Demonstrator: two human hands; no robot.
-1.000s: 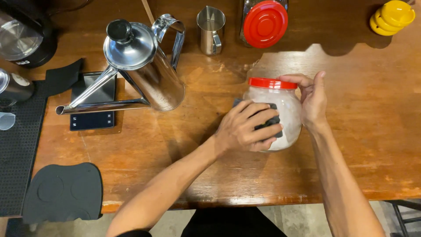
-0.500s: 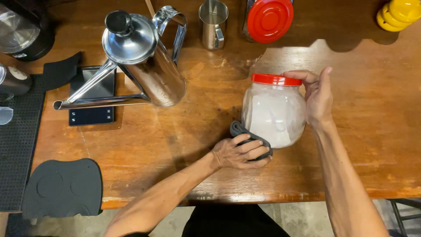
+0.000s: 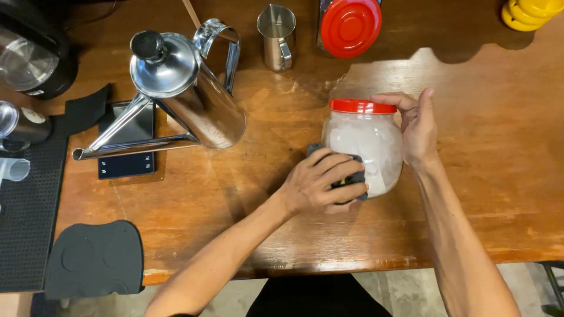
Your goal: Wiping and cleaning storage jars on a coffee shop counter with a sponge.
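Red-lidded jar [image 3: 364, 144] stands upright mid-desk [image 3: 499, 176], toward its front edge. Left hand [image 3: 320, 185] presses a dark cloth [image 3: 351, 182] against its lower left wall, fingers clenched on it; right hand [image 3: 418, 129] grasps the lid rim opposite.

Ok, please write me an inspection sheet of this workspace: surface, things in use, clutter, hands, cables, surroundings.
Surface: wooden table, worn finish, irregular front edge.
Job's things: clear jar with red lid, white contents; dark cloth pressed against its side.
Clutter: steel gooseneck kettle on a small black scale; steel pitcher; second red-lidded jar; yellow object at the far corner; black mats on the left.
Hands: left hand holds the cloth on the jar; right hand steadies the jar near the lid, fingers on the rim.
Cables: nothing seen.
Surroundings: dark appliance far left; floor below the table edge.
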